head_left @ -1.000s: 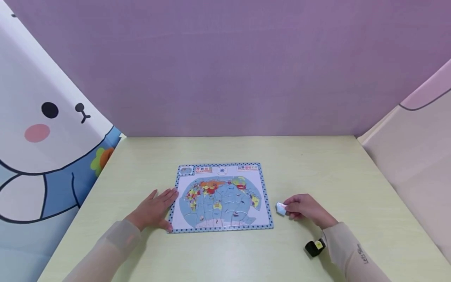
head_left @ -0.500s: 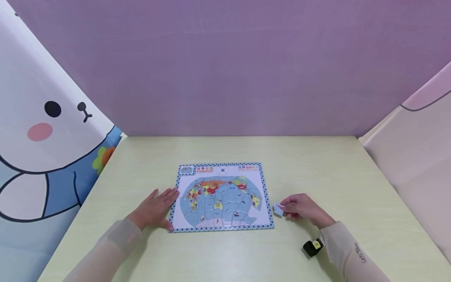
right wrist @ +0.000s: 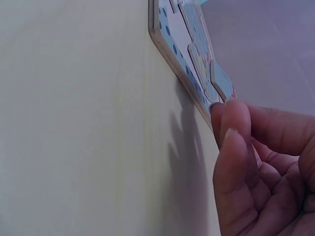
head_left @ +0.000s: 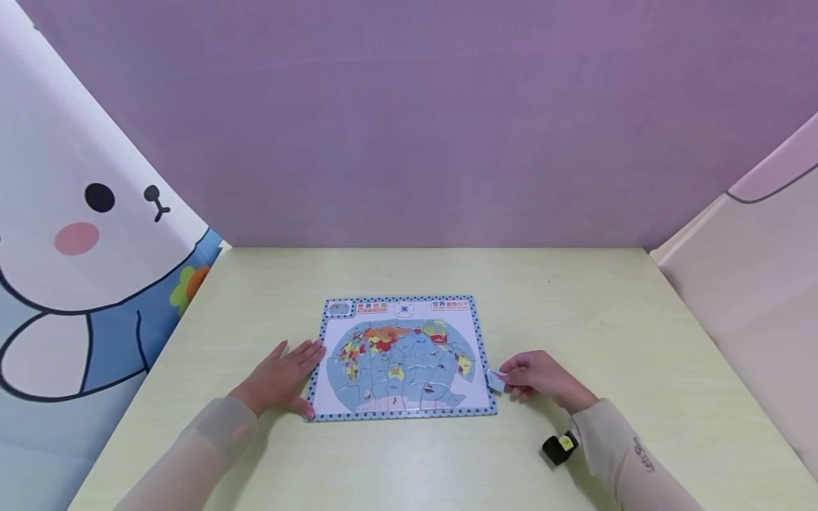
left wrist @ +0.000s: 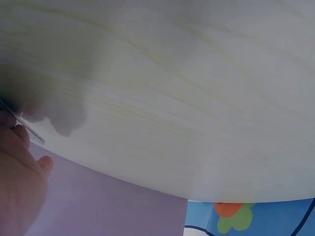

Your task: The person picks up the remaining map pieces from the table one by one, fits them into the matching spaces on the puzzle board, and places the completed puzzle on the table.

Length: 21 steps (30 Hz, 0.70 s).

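A world-map jigsaw puzzle board (head_left: 409, 419) with a dotted blue border lies flat on the table. Light-blue sea and coloured land pieces fill most of its oval, and a white gap shows at the oval's lower right. My right hand (head_left: 540, 380) pinches a small light-blue puzzle piece (head_left: 495, 382) between thumb and fingers at the board's right edge. In the right wrist view this puzzle piece (right wrist: 221, 81) sticks out past the fingertips. My left hand (head_left: 277, 383) lies with spread fingers along the board's left edge, thumb on the lower left corner.
The pale wooden table (head_left: 396, 468) meets a purple backdrop (head_left: 409, 142) at its far edge. A small black device (head_left: 559, 448) sits by the right cuff. A curtain with a cartoon animal (head_left: 96, 284) hangs at the left.
My right hand has moved left with the puzzle piece, from beside the board to its right edge. My left hand stays in place.
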Each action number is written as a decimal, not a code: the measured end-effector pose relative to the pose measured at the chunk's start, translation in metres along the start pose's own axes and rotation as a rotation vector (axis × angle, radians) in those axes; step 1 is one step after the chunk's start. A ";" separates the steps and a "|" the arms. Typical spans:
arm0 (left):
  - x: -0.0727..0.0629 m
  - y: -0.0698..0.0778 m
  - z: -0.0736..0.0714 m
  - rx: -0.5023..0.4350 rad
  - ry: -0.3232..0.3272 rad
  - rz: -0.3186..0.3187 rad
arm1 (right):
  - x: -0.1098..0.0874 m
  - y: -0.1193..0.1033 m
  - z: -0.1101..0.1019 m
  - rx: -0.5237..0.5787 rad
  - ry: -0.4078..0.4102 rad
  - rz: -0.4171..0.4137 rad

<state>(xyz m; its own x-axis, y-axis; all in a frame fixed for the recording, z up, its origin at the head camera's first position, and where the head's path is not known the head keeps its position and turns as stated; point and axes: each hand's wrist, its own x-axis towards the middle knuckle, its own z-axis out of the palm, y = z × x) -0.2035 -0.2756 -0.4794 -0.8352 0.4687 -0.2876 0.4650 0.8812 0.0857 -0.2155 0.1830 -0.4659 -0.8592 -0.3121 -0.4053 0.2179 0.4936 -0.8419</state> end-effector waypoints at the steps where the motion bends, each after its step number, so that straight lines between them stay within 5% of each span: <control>1: 0.000 0.000 0.000 0.001 0.000 0.000 | 0.001 0.000 0.000 0.001 -0.002 0.000; 21: 0.000 0.002 0.001 0.007 -0.025 -0.027 | 0.010 -0.007 0.016 0.002 -0.019 -0.001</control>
<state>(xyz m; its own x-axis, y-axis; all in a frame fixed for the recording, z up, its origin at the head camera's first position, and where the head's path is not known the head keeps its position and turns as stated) -0.2027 -0.2739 -0.4803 -0.8397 0.4432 -0.3138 0.4448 0.8928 0.0710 -0.2180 0.1638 -0.4699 -0.8508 -0.3279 -0.4107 0.2178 0.4913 -0.8433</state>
